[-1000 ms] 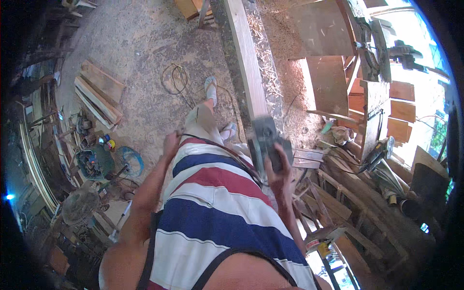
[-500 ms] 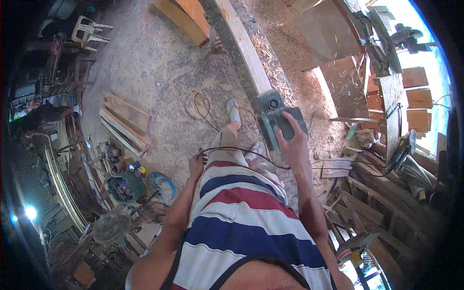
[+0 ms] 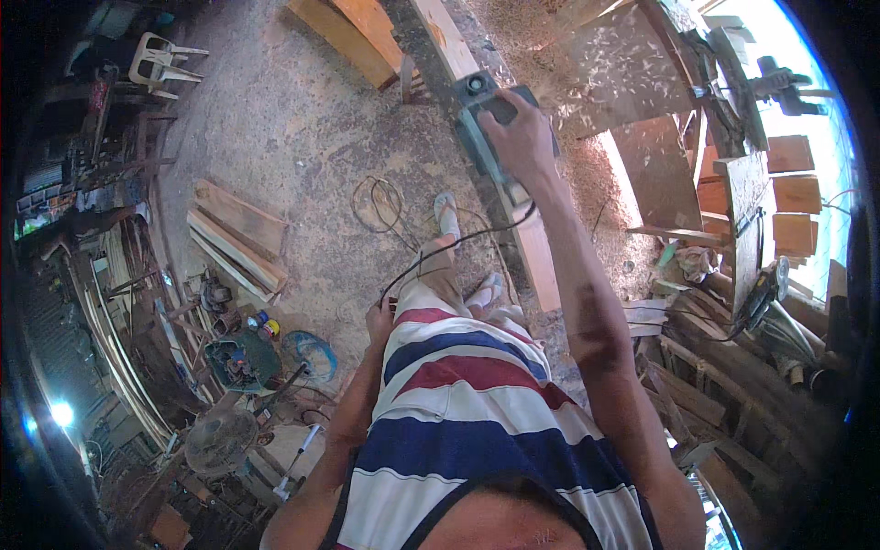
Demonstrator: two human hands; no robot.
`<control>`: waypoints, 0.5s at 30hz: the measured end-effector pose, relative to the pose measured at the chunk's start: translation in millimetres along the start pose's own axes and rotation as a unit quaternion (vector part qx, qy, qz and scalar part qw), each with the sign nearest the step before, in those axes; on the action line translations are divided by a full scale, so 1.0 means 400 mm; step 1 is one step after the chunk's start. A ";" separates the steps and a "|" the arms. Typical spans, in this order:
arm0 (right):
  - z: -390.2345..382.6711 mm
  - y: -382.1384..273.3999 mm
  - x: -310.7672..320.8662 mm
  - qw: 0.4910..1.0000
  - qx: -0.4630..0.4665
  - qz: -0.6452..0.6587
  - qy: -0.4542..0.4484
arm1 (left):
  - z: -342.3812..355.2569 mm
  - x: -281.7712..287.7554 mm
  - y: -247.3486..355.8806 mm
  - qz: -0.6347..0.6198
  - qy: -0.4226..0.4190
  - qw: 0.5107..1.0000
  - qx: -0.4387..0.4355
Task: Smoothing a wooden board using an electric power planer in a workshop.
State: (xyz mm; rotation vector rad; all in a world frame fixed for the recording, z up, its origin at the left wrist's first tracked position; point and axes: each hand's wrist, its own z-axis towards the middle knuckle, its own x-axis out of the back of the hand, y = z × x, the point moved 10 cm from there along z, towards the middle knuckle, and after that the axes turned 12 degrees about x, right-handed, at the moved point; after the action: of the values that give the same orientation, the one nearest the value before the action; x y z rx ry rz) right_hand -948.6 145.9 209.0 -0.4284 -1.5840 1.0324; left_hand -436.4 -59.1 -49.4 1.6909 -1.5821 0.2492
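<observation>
My right hand (image 3: pixel 524 142) is wrapped around the handle of a dark electric hand planer (image 3: pixel 473 122). The planer rests on a long pale wooden board (image 3: pixel 538 272), which shows both beyond the tool and behind it. From its rear, a black power cord (image 3: pixel 456 242) curves across in front of me to my left hand (image 3: pixel 380 320). That hand is low beside my left hip with its fingers closed on the cord. Wood chips fly through the air to the right of the planer.
Thick timber (image 3: pixel 353 41) lies beyond the board's left side. Several planks (image 3: pixel 240 220) are stacked on the floor at left. A loose cord (image 3: pixel 378 203) coils near my foot. A plywood sheet (image 3: pixel 632 73), scrap wood and a standing fan (image 3: pixel 220 440) surround the work area.
My right hand has pushed the planer forward along the board, away from me, baring the board's near end. The cord has stretched out with it, while my left hand stays by my hip.
</observation>
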 end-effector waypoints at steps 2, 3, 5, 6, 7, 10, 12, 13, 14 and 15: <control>0.078 -0.015 -0.025 1.000 0.005 -0.010 -0.002 | 0.013 0.008 0.035 -0.005 -0.001 0.999 -0.040; 0.119 -0.024 -0.034 1.000 0.014 -0.009 0.010 | 0.009 0.021 0.068 0.023 0.029 0.995 -0.091; 0.204 -0.040 -0.057 0.998 0.033 -0.038 0.024 | 0.016 0.036 0.116 0.051 0.060 0.987 -0.142; 0.254 -0.048 -0.071 0.998 0.042 -0.036 0.030 | 0.051 0.037 0.095 -0.022 0.031 0.997 -0.061; 0.306 -0.064 -0.090 0.997 0.066 -0.007 0.025 | 0.080 0.025 0.068 -0.101 -0.013 0.994 0.031; 0.452 -0.115 -0.124 0.993 0.117 0.012 0.033 | 0.122 0.048 0.104 -0.063 -0.034 0.997 0.037; 0.547 -0.094 -0.129 0.998 0.064 -0.004 -0.002 | 0.141 0.084 0.187 0.034 -0.004 0.996 -0.083; 0.587 -0.103 -0.151 0.999 0.054 -0.007 -0.002 | 0.160 0.093 0.191 -0.041 -0.042 0.996 -0.066; 0.627 -0.145 -0.154 0.993 0.111 -0.032 0.008 | 0.176 0.093 0.179 -0.127 -0.092 0.987 -0.018; 0.636 -0.175 -0.146 0.983 0.170 -0.059 0.020 | 0.194 0.114 0.186 -0.169 -0.087 0.982 -0.012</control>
State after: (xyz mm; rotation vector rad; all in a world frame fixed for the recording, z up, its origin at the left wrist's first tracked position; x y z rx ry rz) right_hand -1148.3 -33.9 236.1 -0.1192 -1.3475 1.1682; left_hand -523.1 -137.2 -42.8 1.9720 -1.3804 -0.0916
